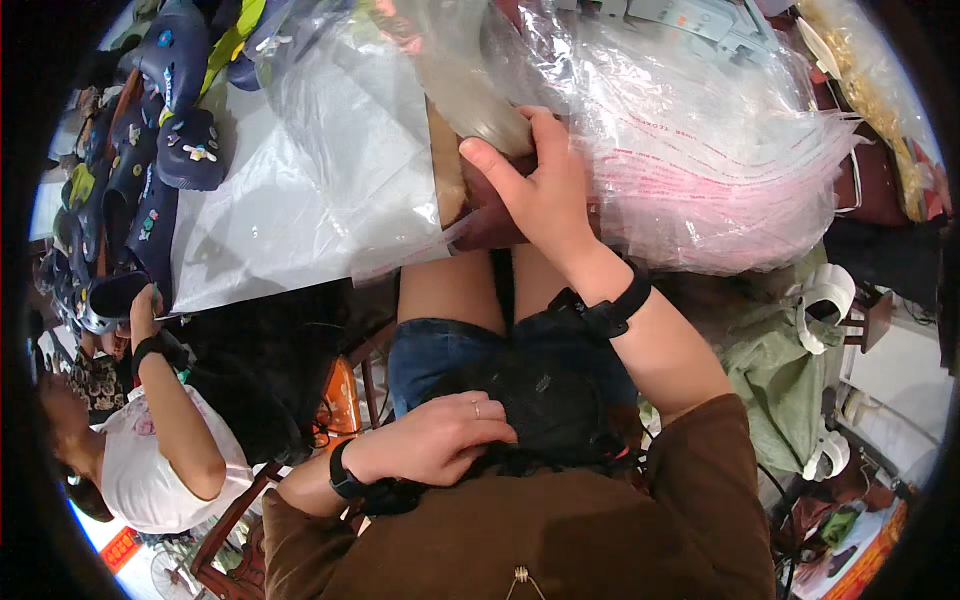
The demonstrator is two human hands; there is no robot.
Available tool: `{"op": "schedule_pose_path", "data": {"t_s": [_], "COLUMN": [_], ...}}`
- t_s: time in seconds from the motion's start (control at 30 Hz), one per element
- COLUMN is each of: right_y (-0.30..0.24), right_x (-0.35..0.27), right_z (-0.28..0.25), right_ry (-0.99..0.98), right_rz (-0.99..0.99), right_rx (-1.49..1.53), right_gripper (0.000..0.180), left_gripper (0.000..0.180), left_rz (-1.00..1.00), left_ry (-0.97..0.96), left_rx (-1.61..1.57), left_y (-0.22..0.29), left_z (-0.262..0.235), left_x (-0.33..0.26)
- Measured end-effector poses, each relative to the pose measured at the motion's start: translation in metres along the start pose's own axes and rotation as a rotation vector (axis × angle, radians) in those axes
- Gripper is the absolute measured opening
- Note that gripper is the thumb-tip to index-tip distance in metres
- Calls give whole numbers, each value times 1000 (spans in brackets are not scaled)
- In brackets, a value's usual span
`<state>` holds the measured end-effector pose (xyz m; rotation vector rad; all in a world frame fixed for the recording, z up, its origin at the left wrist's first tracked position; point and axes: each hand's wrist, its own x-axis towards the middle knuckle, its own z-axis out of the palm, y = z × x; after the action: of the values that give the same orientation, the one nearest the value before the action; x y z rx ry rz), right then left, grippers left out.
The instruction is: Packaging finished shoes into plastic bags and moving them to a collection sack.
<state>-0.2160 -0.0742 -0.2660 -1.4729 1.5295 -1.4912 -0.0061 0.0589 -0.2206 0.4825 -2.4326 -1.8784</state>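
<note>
My right hand (548,195) reaches over the table's near edge, thumb and forefinger stretched apart. It touches a glossy, translucent, rounded plastic item (490,130) whose exact kind I cannot tell. My other fingers on that side are partly hidden. A brown cardboard-like piece (446,165) lies beside this item. To the right of the hand spreads a thick stack of clear plastic bags (700,180) with pinkish edges. My left hand (445,437), with a ring on one finger, rests in my lap with its fingers curled, against a black mesh-like item (535,400).
Dark blue clogs with colourful charms (190,150) are piled at the left of the white-covered table (255,225). At left, a person in a white top (170,455) reaches a hand to a clog. A green sack (775,390) stands on the right. Grey boxes (705,18) lie at the back.
</note>
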Motion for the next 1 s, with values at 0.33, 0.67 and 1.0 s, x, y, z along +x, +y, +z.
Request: {"op": "schedule_pose_path", "data": {"t_s": [0.33,0.67,1.0], "right_y": [3,10,0], "right_x": [2,0,1], "right_z": [1,0,-1], "right_ry": [35,-36,13], "right_rz": [-49,-11,-16], "right_rx": [-8,-22,-32], "right_gripper": [55,57,59], "left_gripper": [38,32,31], "left_rz": [-42,-115,-91], "left_ry": [85,43,222], "left_rx": [53,61,-32], "left_y": [-2,-9,-31], "left_z": [1,-2,-13], "left_x": [19,27,8]}}
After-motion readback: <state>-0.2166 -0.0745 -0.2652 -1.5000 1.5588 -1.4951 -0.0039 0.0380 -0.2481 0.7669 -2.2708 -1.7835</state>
